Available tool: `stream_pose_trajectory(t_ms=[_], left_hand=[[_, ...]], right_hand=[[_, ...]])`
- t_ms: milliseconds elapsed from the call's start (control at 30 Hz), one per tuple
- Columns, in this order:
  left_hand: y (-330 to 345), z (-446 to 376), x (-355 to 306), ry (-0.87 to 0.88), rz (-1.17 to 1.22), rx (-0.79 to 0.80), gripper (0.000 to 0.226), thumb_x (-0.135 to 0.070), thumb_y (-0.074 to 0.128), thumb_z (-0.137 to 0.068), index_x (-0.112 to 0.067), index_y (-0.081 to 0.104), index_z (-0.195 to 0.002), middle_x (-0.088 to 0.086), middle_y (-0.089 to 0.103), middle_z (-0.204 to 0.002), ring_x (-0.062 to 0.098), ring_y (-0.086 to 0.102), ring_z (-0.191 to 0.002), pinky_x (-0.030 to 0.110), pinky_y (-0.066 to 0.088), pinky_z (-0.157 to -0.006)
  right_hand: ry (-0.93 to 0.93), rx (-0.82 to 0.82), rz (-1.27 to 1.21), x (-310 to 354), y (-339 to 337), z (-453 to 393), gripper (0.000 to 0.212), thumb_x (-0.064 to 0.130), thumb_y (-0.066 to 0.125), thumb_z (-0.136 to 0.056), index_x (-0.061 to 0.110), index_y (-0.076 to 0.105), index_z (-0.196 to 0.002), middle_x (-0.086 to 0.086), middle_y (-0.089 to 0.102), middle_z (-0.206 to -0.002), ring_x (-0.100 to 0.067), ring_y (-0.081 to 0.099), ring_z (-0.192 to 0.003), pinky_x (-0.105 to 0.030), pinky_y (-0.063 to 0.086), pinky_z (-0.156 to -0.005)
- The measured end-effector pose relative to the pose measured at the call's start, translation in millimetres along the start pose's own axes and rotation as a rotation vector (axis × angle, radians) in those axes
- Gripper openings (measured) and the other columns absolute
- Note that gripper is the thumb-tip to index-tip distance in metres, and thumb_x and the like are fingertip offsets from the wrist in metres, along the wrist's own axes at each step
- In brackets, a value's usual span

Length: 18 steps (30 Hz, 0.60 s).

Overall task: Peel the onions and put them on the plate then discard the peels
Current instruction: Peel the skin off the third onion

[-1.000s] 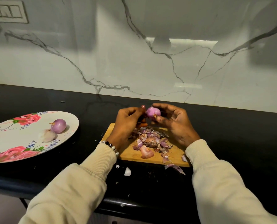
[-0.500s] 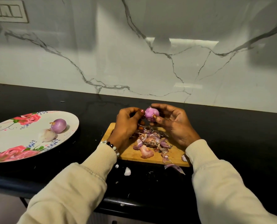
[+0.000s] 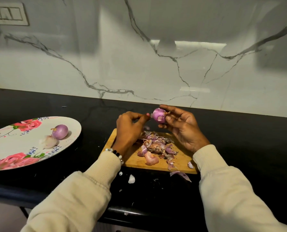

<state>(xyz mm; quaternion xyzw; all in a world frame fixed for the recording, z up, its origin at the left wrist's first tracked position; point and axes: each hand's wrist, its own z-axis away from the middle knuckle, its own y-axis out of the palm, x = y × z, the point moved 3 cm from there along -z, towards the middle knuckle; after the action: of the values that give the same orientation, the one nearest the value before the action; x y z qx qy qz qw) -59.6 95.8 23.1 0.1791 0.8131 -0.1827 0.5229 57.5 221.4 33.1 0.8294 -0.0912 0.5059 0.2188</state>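
2 onions [image 3: 60,131] on plate [image 3: 19,144]

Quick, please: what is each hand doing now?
Left hand: fingers curled beside the onion; holding anything cannot be told.
Right hand: holds the onion.

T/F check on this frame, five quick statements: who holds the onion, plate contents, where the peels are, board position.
1. The right hand holds the onion. True.
2. The plate is bare. False: a purple onion and a pale peeled one lie on it.
3. The peels are piled on the cutting board. True.
4. The left hand grips a knife. False: no knife shows; its fingers are curled near the onion.
5. The plate sits right of the board. False: it is to the left.
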Motion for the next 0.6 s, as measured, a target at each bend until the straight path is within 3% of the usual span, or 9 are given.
stream_pose_trajectory(t_ms=[100,233,333,467,500,600], left_hand=[[-4.1,-3.3,-2.3,0.066,-0.019,-0.017,0.006,-0.029,0.074,-0.085,-0.025,0.078,-0.082,-0.009,0.069,-0.088,0.012,0.064,-0.094,0.051,0.051,-0.092],[-1.5,-5.3,0.6,0.021,0.044,0.069,0.008,-0.023,0.076,-0.082,-0.021,0.078,-0.089,-0.005,0.067,-0.104,0.017,0.064,-0.102,0.051,0.053,-0.091],[0.3,-4.8,1.1,-0.041,0.106,0.064,0.008,-0.021,0.075,-0.083,-0.014,0.078,-0.086,0.001,0.067,-0.104,0.021,0.065,-0.100,0.053,0.054,-0.088],[-0.5,-3.4,5.5,-0.237,0.247,0.041,0.011,-0.016,0.068,-0.091,-0.008,0.074,-0.087,0.020,0.069,-0.094,0.028,0.067,-0.085,0.042,0.058,-0.079],[-1.9,-3.6,6.8,-0.256,0.209,0.040,0.007,-0.013,0.068,-0.090,-0.010,0.074,-0.091,0.016,0.070,-0.092,0.029,0.068,-0.088,0.043,0.058,-0.082],[-4.4,-4.8,3.1,-0.098,-0.128,0.035,0.034,-0.001,0.071,-0.084,-0.021,0.069,-0.111,-0.010,0.061,-0.104,0.012,0.056,-0.105,0.030,0.050,-0.088]], right_hand=[[0.011,0.005,-0.002,0.5,-0.6,0.2,0.035,-0.014,0.048,-0.092,0.001,0.062,-0.120,-0.005,0.073,-0.110,-0.024,0.070,-0.102,-0.030,0.061,-0.075],[0.022,0.023,0.006,0.0,0.4,0.7,0.035,-0.013,0.048,-0.092,0.003,0.062,-0.119,-0.006,0.073,-0.111,-0.024,0.069,-0.104,-0.031,0.061,-0.075],[0.034,0.042,0.001,0.7,2.0,1.6,0.035,-0.014,0.048,-0.092,0.003,0.062,-0.119,-0.006,0.073,-0.112,-0.025,0.069,-0.104,-0.031,0.061,-0.075],[0.033,0.060,-0.060,2.8,3.9,3.1,0.034,-0.006,0.053,-0.086,0.001,0.062,-0.118,-0.006,0.072,-0.112,-0.026,0.069,-0.104,-0.030,0.061,-0.073],[0.037,0.060,-0.059,2.8,3.9,3.0,0.035,-0.003,0.055,-0.084,0.001,0.062,-0.117,-0.006,0.071,-0.113,-0.026,0.069,-0.105,-0.029,0.061,-0.072],[0.056,0.052,-0.019,1.3,2.7,2.6,0.033,-0.003,0.055,-0.086,0.004,0.064,-0.116,-0.006,0.072,-0.113,-0.027,0.068,-0.106,-0.030,0.061,-0.073]])
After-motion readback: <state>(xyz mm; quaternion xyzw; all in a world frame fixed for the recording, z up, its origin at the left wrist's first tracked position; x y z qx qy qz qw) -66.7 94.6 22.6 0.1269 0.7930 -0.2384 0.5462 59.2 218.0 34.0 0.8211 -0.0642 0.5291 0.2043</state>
